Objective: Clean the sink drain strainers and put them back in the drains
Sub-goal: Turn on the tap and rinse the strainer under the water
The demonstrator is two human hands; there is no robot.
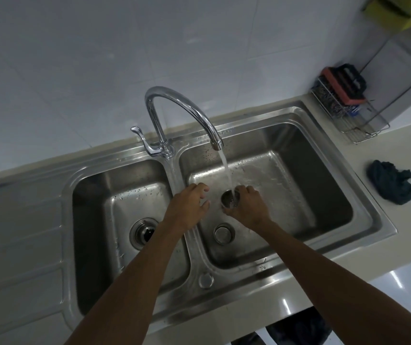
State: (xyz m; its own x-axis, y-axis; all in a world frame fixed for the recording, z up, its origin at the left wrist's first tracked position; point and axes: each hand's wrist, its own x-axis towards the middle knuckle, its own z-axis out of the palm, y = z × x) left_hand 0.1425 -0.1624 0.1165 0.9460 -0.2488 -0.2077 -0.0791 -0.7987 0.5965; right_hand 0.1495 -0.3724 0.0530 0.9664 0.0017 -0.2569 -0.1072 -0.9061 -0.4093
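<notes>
Right hand (245,207) is clamped around a strainer (229,199), cup mouth up right under the faucet (182,115) stream over the right basin (324,195), presumably so the flow flushes through its perforations. Left hand (189,205) hangs empty with fingers spread, at the strainer's 9 o'clock, apparently ready to rub or turn it. Strainer reads as a small steel cup, dark wet interior, holes too blurred to judge; the left drain (144,234) sits at its 8 o'clock, and whether a second strainer is seated there I can't tell.
</notes>
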